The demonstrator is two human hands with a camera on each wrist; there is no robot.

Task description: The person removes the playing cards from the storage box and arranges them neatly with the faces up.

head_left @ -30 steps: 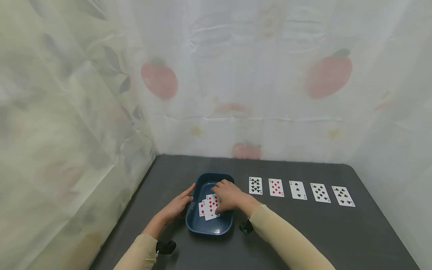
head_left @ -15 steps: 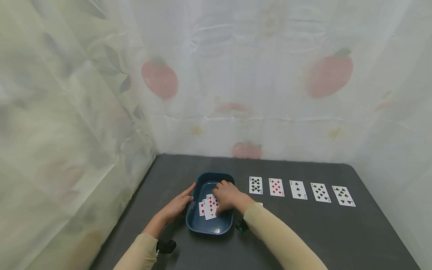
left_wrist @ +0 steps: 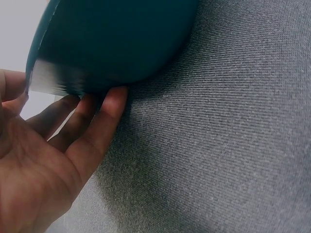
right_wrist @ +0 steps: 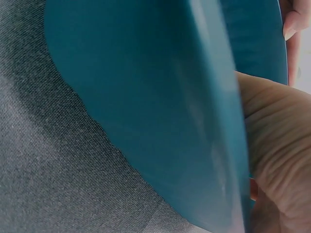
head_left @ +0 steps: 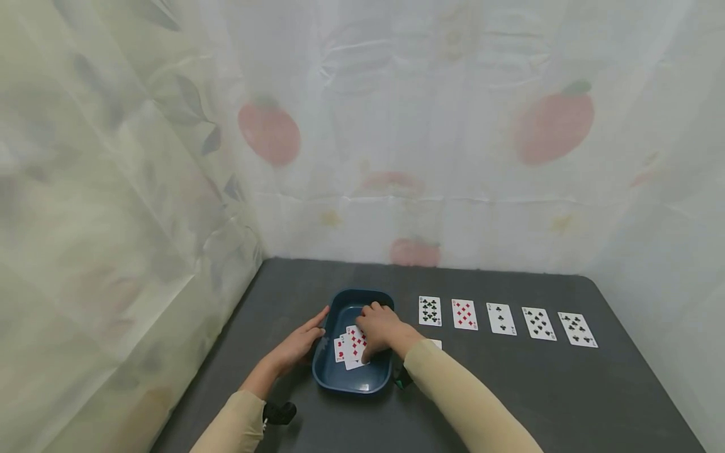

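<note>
A deep blue rectangular tray (head_left: 365, 388) stands on the dark table with several overlapping playing cards (head_left: 352, 352) inside, a red seven and a diamond card among them. My left hand (head_left: 291, 352) holds the tray's left side, its thumb at the rim. In the left wrist view, that hand's fingers (left_wrist: 114, 99) press under the outer wall. Reaching over the right rim, my right hand (head_left: 382, 327) is down in the tray, bent over the cards with its thumb by their right edge. Its fingertips are hidden, so I cannot tell whether it pinches a card.
Right of the tray, a row of face-up cards lies spaced apart, from a club card (head_left: 430, 311) to a black card (head_left: 578, 329) at the far right. One more card (head_left: 437, 343) peeks out behind the right sleeve. Printed curtains (head_left: 413, 157) border the table's back and sides.
My right forearm has swung a little left and closer to the tray, uncovering the edge of a card on the table. The left hand and the tray stay put.
</note>
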